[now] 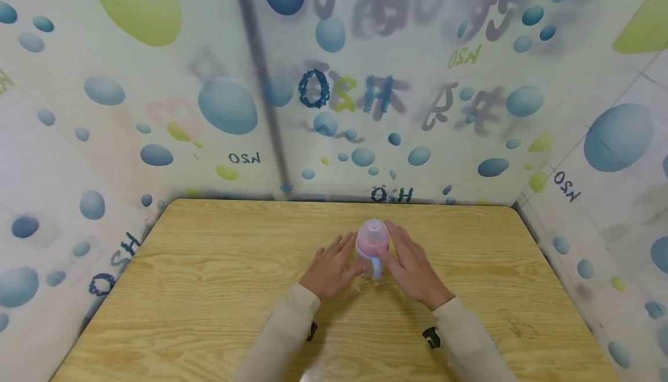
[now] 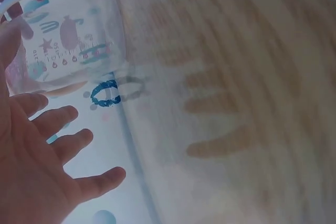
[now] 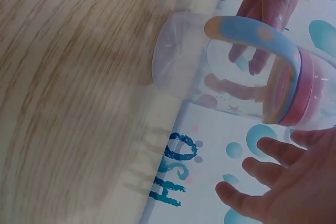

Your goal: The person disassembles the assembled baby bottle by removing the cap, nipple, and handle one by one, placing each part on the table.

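Note:
A clear baby bottle (image 1: 373, 246) with a pink collar and domed cap stands upright on the wooden table. Its blue handle (image 3: 262, 32) arches down one side, and printed figures and a scale mark its wall in the left wrist view. My left hand (image 1: 332, 266) is beside the bottle on the left, fingers spread and mostly straight. On the other side my right hand (image 1: 414, 263) has its fingers extended along the cap, thumb near the collar. Neither hand has its fingers curled round the bottle.
The wooden table (image 1: 235, 254) reaches back to a wall (image 1: 443, 127) printed with blue and green spots and letters. Similar panels rise at left and right. A dark band (image 1: 432, 337) shows at the right sleeve's cuff.

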Demonstrator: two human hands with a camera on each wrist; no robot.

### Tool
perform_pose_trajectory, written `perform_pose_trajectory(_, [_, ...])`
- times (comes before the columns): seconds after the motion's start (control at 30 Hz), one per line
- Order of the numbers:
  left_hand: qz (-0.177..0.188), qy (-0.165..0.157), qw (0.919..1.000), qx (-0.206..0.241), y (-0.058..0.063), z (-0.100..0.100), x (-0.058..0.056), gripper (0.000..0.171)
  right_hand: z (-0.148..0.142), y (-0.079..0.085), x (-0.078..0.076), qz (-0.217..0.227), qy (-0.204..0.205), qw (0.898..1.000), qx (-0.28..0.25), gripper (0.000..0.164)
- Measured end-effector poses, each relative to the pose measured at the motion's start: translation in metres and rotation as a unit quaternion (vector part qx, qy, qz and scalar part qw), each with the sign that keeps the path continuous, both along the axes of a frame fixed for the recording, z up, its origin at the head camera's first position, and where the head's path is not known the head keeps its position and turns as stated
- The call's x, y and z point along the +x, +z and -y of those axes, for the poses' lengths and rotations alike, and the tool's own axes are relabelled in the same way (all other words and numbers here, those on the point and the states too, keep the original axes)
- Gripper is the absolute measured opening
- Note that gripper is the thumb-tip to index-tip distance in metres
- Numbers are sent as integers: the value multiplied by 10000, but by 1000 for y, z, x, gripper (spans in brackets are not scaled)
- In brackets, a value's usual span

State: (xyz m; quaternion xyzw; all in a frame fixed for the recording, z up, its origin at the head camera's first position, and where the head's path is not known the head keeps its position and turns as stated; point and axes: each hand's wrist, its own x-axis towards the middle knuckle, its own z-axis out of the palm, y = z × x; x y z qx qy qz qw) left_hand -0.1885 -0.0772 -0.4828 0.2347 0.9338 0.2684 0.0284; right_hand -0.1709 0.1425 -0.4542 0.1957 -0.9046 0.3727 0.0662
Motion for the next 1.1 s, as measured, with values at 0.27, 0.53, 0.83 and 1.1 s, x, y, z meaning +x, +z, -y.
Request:
perform_pose_trajectory(0.27, [307, 42, 9963, 803, -6, -7, 1, 84, 8, -2, 2, 522, 82, 9951, -834, 70])
perform_pose_trajectory(0.53, [115, 266, 9902, 1364, -14, -15, 3, 84, 16, 0, 3, 646, -114, 9918, -1093, 75])
perform_pose_trajectory(0.83, [-265, 376, 9876, 1503, -16, -20, 2, 83, 18, 3, 3, 631, -194, 9918, -1094, 77])
perform_pose_trajectory(1.1, [-59, 700, 9825, 1723, -13, -28, 5, 78, 18, 0, 1, 279, -51, 9919, -1239, 68])
